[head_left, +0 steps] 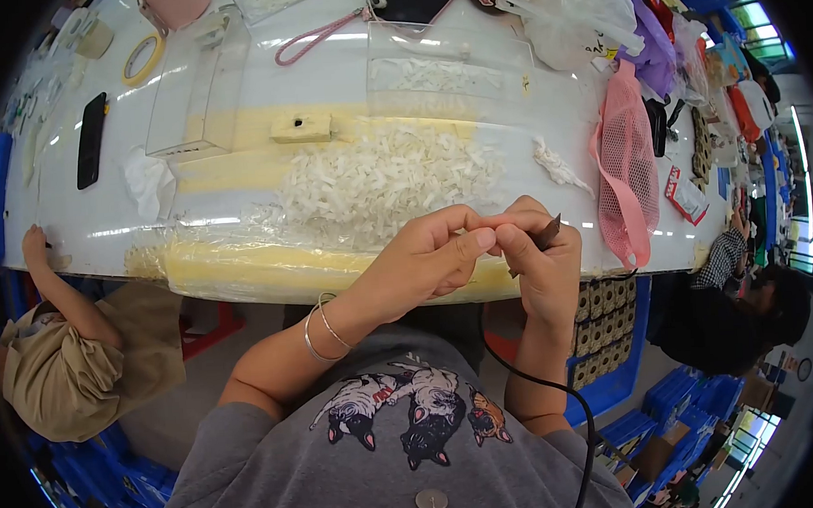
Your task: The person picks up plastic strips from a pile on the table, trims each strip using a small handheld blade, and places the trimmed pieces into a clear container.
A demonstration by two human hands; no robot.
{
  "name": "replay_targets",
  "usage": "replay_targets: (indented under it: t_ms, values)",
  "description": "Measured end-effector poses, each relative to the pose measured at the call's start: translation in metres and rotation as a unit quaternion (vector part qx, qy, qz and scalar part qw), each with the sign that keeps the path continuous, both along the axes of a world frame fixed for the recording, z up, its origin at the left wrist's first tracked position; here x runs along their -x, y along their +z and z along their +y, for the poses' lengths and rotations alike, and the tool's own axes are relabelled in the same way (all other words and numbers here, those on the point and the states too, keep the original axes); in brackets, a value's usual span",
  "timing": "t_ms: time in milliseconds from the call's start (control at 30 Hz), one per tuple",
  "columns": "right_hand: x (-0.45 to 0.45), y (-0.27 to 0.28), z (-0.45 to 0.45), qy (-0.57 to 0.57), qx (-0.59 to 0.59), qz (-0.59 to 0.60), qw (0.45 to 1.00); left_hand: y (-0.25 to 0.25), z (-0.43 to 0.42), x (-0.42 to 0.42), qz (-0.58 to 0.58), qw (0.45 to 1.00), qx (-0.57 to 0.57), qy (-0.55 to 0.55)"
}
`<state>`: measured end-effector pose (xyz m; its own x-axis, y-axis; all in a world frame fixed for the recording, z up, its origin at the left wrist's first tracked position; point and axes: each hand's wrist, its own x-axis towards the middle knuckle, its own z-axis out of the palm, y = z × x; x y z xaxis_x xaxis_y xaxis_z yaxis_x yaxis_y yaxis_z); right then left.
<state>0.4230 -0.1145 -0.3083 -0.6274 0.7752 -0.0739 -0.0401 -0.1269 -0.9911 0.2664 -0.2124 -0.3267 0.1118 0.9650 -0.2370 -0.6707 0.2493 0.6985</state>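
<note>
**Both hands pinched together over the near edge of a heap of white strips**

Writing: dark marks on the white plastic bag (pixel 569 15) are too small to read; the red-and-white packet (pixel 686 195) at right carries print, also illegible. No brand can be made out.

Strips: the translucent white strips (pixel 389 181) are short, narrow and curled, in a loose heap mid-counter (pixel 63 194), partly over yellowish, film-covered areas. A pale yellow block (pixel 301 128) with one dark hole sits just beyond the heap's left part.

Left hand (pixel 436 252): grip narrow, thumb and index fingertips together; cannot tell if a small piece is in it. Two bangles (pixel 312 337) on the wrist.

Right hand (pixel 542 251): grip closed around a dark pointed tool (pixel 549 234), tip up and outward. Its thumb and index fingertips meet the left hand's. Black cord (pixel 565 388) runs below the hands, across the forearm.
</note>
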Motion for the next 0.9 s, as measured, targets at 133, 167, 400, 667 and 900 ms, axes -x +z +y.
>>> replay_targets:
  t_ms: [133, 167, 400, 667, 900]
  values:
    - [-0.002, -0.016, 0.000, 0.032, 0.076, 0.038, 0.996, -0.003, -0.005, 0.002, -0.032, 0.999, -0.023, 0.009]
    - [-0.002, -0.017, 0.001, 0.056, 0.100, 0.050, 0.992, -0.003, -0.007, 0.003, -0.046, 0.999, -0.028, 0.005]
    - [0.000, -0.027, 0.005, 0.161, 0.082, 0.091, 0.979, -0.003, -0.013, 0.007, -0.113, 0.993, -0.019, -0.030]
    - [0.000, -0.013, -0.004, 0.112, 0.076, 0.058, 0.989, -0.003, -0.016, 0.014, -0.101, 0.995, 0.004, -0.011]
    - [0.009, 0.002, -0.016, 0.086, -0.159, -0.013, 0.984, -0.003, -0.015, 0.022, -0.159, 0.987, 0.012, -0.003]
